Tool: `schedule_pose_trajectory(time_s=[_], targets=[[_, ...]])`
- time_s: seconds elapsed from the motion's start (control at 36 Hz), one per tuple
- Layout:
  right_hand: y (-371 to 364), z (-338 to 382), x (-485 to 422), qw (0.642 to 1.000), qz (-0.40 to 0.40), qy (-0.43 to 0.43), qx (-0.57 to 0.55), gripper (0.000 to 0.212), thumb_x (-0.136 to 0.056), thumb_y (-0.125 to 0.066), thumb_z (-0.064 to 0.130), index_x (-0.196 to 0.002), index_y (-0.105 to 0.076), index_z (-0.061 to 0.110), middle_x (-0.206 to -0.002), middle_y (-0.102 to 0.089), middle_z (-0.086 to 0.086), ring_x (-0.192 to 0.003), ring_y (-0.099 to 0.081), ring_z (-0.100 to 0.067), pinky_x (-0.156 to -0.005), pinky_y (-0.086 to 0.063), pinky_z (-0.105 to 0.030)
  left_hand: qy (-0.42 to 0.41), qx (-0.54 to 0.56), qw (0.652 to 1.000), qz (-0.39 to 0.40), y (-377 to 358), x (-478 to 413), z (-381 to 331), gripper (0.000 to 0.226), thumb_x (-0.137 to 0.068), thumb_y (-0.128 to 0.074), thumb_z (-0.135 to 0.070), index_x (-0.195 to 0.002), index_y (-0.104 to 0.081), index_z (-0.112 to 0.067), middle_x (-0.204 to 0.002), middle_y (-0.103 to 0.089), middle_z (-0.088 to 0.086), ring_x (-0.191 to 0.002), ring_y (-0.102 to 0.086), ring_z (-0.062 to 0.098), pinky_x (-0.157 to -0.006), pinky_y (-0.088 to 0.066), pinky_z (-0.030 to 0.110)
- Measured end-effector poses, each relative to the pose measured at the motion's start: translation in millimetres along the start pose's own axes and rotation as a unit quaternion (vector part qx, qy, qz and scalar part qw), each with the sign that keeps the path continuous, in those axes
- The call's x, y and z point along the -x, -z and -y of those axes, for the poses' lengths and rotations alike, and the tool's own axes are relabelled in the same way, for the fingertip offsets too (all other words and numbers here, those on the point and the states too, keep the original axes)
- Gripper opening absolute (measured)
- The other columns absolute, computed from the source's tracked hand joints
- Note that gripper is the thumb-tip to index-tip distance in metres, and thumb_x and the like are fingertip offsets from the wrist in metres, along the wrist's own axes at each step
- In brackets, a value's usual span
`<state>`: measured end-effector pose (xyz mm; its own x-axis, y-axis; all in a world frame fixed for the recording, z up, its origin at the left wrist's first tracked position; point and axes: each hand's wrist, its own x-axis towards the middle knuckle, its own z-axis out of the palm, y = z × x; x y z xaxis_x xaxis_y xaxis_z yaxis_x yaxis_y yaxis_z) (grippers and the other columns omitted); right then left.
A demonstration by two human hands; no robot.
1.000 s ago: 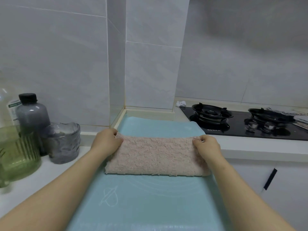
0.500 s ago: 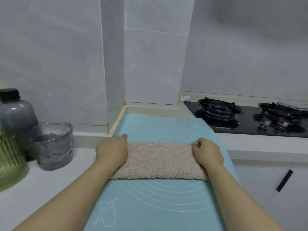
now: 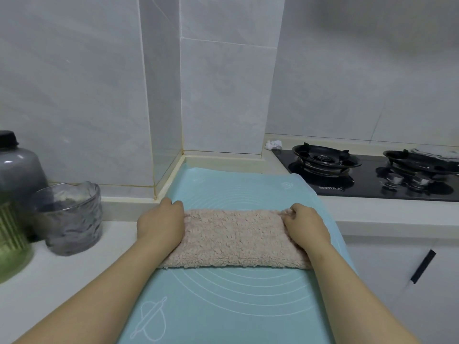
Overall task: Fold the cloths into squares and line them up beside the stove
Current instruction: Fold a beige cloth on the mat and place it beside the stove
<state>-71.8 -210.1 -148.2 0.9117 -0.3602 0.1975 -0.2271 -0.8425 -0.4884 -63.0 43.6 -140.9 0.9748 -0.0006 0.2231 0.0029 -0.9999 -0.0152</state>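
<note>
A pink fleecy cloth (image 3: 233,238) is laid across a pale blue mat (image 3: 223,306), folded into a long band running left to right. Its left end is gripped by the left hand (image 3: 160,223), whose fingers are curled over the far corner. Its right end is gripped by the right hand (image 3: 306,225), and the pile is bunched under the curled fingers there. The hands are held well apart, one at each short end, both closed on the cloth. The near long edge is seen thick and rounded; the number of layers cannot be told.

The mat is spread on a white surface (image 3: 57,281) and reaches back to the tiled wall corner. White arcs and a rolling-pin drawing are printed on it. To the right, a black two-burner stove (image 3: 367,177) is set into the surface, apart from the cloth, with its near left corner close to the mat's far right corner. A small white scrap (image 3: 273,144) is seen just behind the stove's back left corner. To the left of the mat, a grey glass (image 3: 69,217) is stood on the surface, with a black-capped grey bottle (image 3: 17,165) behind it and a green jar (image 3: 10,244) at the picture's edge. Below the surface on the right, a black handle (image 3: 423,266) is seen on a white cabinet door.
</note>
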Motion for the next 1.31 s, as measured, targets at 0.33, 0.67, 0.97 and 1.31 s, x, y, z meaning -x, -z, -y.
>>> schedule_pose_trajectory(time_s=[0.33,0.67,0.97,1.31], targets=[[14.6,-1.7,4.0,0.993,-0.053,0.01,-0.11,0.012,-0.098,-0.04,0.024,-0.09,-0.043,0.015,-0.085,-0.057,-0.006,-0.08,-0.048,-0.027,-0.064,-0.036,-0.033,-0.003,0.251,0.966,-0.061,10.1,-6.1,-4.4,0.002,-0.096,-0.035,-0.019,-0.095,-0.037,-0.02,-0.092,-0.049,-0.001,-0.081,-0.046,0.022,-0.066,-0.035,0.032],[14.6,-7.6,-4.2,0.986,-0.096,-0.03,-0.13,0.021,-0.098,-0.037,0.022,-0.097,-0.057,0.02,-0.091,-0.057,-0.003,-0.083,-0.047,-0.023,-0.067,-0.035,-0.031,0.022,0.151,0.988,-0.037,-5.3,-25.8,-21.2,0.013,-0.096,-0.035,-0.015,-0.104,-0.045,-0.011,-0.104,-0.053,0.01,-0.09,-0.055,0.029,-0.069,-0.042,0.035],[13.3,-8.3,-9.0,0.989,-0.073,-0.03,-0.126,0.033,-0.097,-0.04,0.017,-0.127,-0.051,0.015,-0.123,-0.052,-0.017,-0.1,-0.053,-0.03,-0.074,-0.036,-0.03,0.011,0.135,0.988,-0.072,-1.0,-20.1,-23.6,0.039,-0.094,-0.037,-0.008,-0.132,-0.037,-0.016,-0.14,-0.033,0.01,-0.112,-0.048,0.032,-0.077,-0.042,0.038],[32.4,-12.4,3.7,0.99,0.075,-0.098,-0.062,0.056,-0.083,-0.053,0.028,-0.135,-0.031,0.023,-0.09,-0.06,0.0,-0.098,-0.058,-0.027,-0.086,-0.05,-0.04,-0.213,0.088,0.96,0.157,-2.9,3.1,-57.2,0.059,-0.092,-0.019,-0.063,-0.146,-0.005,-0.043,-0.158,0.003,-0.009,-0.145,0.005,0.016,-0.117,-0.001,0.04]])
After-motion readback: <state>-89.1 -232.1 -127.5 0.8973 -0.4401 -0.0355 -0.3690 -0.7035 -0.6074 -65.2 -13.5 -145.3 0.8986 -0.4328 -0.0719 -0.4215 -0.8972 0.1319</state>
